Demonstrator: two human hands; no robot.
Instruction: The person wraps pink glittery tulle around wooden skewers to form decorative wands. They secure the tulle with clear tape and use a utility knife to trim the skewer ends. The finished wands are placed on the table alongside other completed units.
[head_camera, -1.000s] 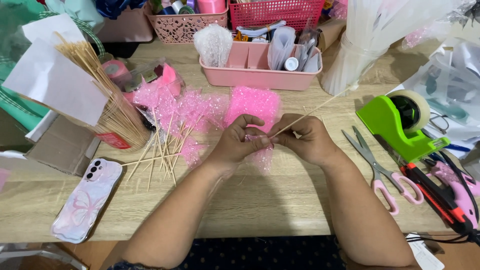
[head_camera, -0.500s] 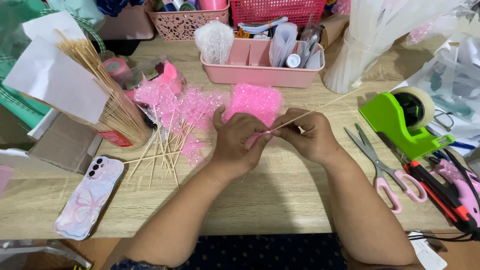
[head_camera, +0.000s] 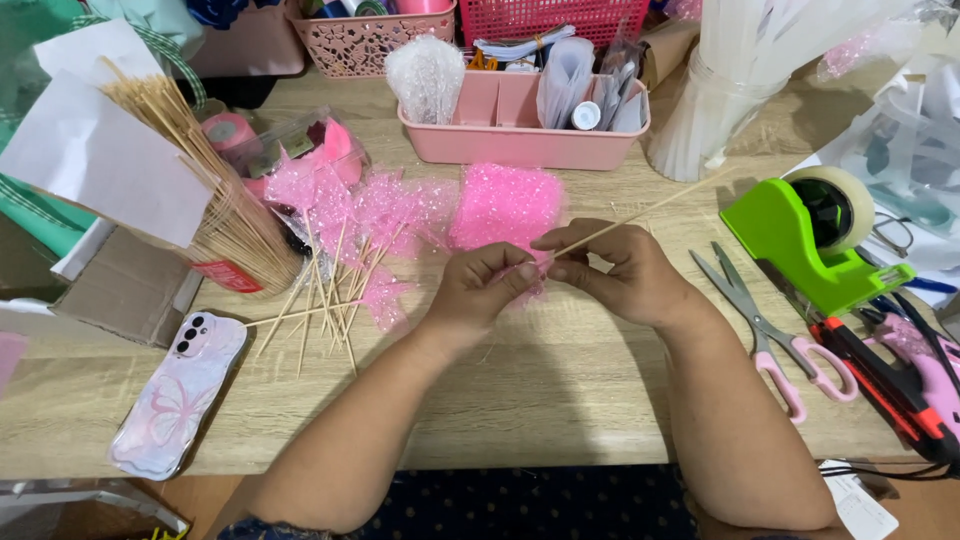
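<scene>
Both hands meet over the middle of the table (head_camera: 560, 400). The left hand (head_camera: 478, 295) is curled shut, pinching a scrap of pink mesh (head_camera: 530, 272) at one skewer's (head_camera: 640, 213) near end. The right hand (head_camera: 622, 272) is closed around that thin, pale wooden skewer, which slants far and right. One phone (head_camera: 178, 394) lies near left, one pair of scissors (head_camera: 765, 330) right. A pink mesh square (head_camera: 505, 205) lies just beyond the hands.

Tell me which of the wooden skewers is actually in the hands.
The single skewer pinched by the right hand and left hand, slanting up toward the tape dispenser. The others stand bundled at left or lie loose on the table.
</scene>
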